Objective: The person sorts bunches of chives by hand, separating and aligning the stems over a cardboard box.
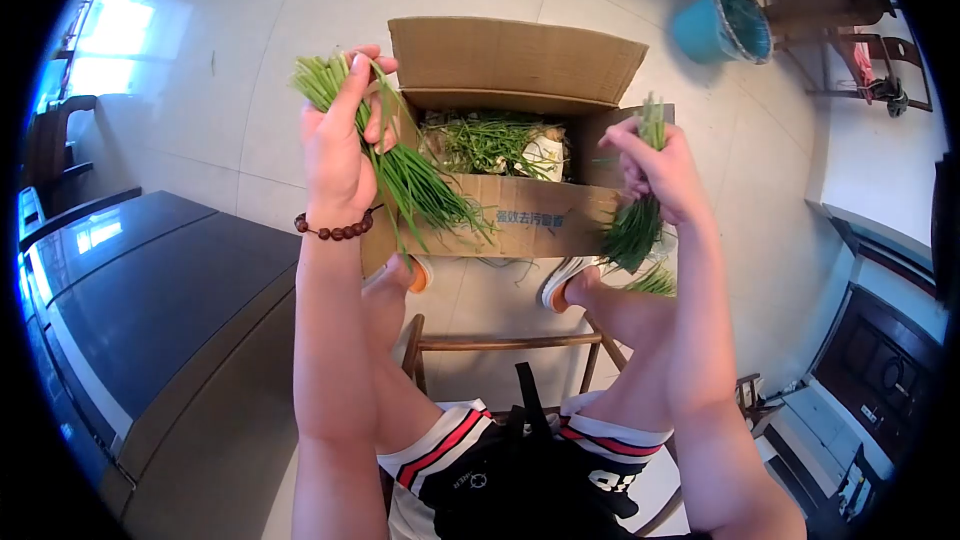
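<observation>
My left hand (pixel 338 155) is closed round a thick bunch of green chives (pixel 428 188), pale stem ends at the upper left and leaves hanging towards the box. At the right, my right hand (pixel 672 175) grips a smaller chive bunch (pixel 630 235), its pale ends sticking up above the fist and its dark leaves pointing down. Between and beyond both hands stands an open cardboard box (pixel 585 212) with its flaps spread. Loose chive scraps (pixel 485 143) and something white lie inside it. More chives (pixel 653 281) rest on the floor near my right foot.
A turquoise bucket (pixel 695 28) with a bag lining stands at the upper right, beside wooden furniture. To the left is a large dark glossy surface (pixel 150 260). A wooden crossbar (pixel 510 343) runs between my legs, and pale tiles cover the floor.
</observation>
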